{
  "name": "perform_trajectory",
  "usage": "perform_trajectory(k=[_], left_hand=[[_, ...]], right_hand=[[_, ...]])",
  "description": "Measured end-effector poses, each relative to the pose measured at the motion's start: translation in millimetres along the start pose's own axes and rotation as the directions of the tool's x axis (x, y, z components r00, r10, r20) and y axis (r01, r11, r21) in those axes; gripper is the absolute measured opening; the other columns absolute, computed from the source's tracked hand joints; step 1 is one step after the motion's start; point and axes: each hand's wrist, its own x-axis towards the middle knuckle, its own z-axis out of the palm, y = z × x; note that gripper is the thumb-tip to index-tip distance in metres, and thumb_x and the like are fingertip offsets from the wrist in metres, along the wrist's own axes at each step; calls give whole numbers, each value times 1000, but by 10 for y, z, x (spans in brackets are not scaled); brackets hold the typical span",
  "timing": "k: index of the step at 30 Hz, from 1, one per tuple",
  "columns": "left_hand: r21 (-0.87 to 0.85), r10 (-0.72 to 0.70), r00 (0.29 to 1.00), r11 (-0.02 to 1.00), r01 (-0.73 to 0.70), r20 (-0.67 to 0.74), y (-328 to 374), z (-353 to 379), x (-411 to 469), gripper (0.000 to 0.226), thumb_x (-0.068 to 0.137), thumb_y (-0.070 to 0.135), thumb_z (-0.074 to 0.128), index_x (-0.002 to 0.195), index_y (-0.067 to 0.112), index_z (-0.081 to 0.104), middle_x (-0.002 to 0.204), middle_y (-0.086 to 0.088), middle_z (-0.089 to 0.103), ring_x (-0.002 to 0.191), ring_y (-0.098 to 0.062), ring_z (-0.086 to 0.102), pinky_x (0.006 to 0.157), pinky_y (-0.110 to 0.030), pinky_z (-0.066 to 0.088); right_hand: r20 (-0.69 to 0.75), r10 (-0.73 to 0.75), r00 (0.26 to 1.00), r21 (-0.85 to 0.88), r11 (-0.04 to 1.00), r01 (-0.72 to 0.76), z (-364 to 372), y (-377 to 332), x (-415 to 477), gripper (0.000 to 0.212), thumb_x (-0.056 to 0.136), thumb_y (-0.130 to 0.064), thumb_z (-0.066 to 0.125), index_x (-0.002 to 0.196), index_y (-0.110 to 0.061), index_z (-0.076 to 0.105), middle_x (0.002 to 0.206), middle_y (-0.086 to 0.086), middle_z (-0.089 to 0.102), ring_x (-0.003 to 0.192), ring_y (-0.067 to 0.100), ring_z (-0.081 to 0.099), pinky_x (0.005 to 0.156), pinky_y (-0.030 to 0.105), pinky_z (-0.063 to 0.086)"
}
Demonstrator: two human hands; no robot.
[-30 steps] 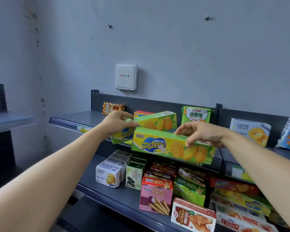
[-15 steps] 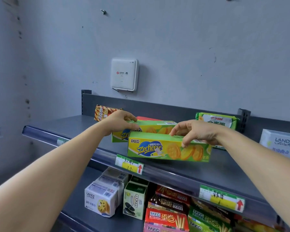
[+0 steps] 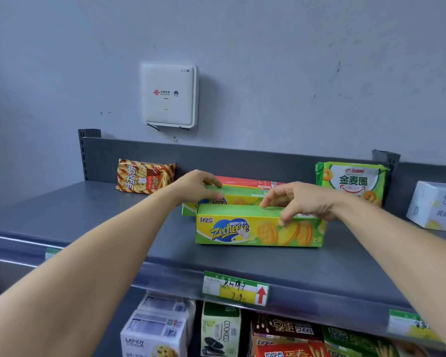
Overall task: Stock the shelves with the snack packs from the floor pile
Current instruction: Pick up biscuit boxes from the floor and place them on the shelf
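Upright, green-yellow front box (image 3: 258, 231), right hand (image 3: 304, 202), rear box (image 3: 238, 199), left hand (image 3: 198, 188)

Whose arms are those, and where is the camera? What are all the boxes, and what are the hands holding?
There is no machine here. Those are a person's two bare arms. The picture comes from a camera worn on the person's head, looking forward and down, so you see what they see.

They are putting snacks on a grey shelf. The left hand grips the back Zecheese box. The right hand pinches the top of the front Zecheese box, which stands on the shelf.

Behind them is a red box. A striped snack bag stands at the back left, a green biscuit bag at the back right, and a white box on the far right.

The white gadget on the wall is not a snack. More packs sit on the shelf below.
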Motion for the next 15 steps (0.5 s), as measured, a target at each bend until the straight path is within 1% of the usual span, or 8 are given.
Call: perform_trajectory(k=[5,8,10,12,13,14,15], left_hand=[[44,39,999,998,-39,-2,-159,31,216,47,77,37,78,120,21,67,127,0,61,119,-18,53,99,-28,41],[46,39,998,998,-37,-50,-217,45,295,60,70,40,82,124,20,64,131,-2,59,121,-19,52,101,-30,41],[-43,14,998,999,-16,-56,-251,18,311,67,69,36,84,128,19,60,135,-4,54,122,-19,50,97,-30,44],[-204,-47,998,978,39,-33,-293,-46,296,69,74,29,82,135,17,52,138,-4,50,121,-18,49,92,-28,45],[-269,-96,995,959,86,-26,-317,-78,290,70,77,32,79,138,17,48,137,-4,49,121,-20,50,93,-31,46],[-319,-161,987,937,146,-23,-340,-110,282,71,79,40,75,140,16,45,133,-3,50,118,-23,53,94,-36,50],[-362,-235,972,908,213,-16,-348,-135,273,72,82,48,68,140,15,43,126,-3,54,110,-25,58,90,-41,53]], right_hand=[[-59,38,998,20,999,-37,50,-9,106,45,68,16,68,92,-22,69,120,2,66,121,11,54,76,19,44],[-69,51,996,21,999,-49,68,-11,159,46,67,15,70,93,-23,69,120,0,66,123,12,53,85,24,45],[-82,55,995,21,998,-54,82,-16,188,46,67,14,70,94,-24,69,121,0,66,123,12,53,91,27,46],[-85,52,995,26,998,-50,97,-28,215,47,67,14,71,95,-24,69,121,-2,66,122,11,53,95,29,46],[-86,48,995,27,999,-45,104,-36,232,47,67,13,71,96,-24,68,121,-2,66,122,10,53,97,29,46],[-88,40,995,27,999,-38,114,-49,250,47,67,13,72,96,-24,69,121,-2,65,122,10,53,99,30,46],[-92,30,995,26,999,-28,128,-58,272,47,67,12,73,96,-24,69,122,-2,65,122,9,53,100,30,45]])
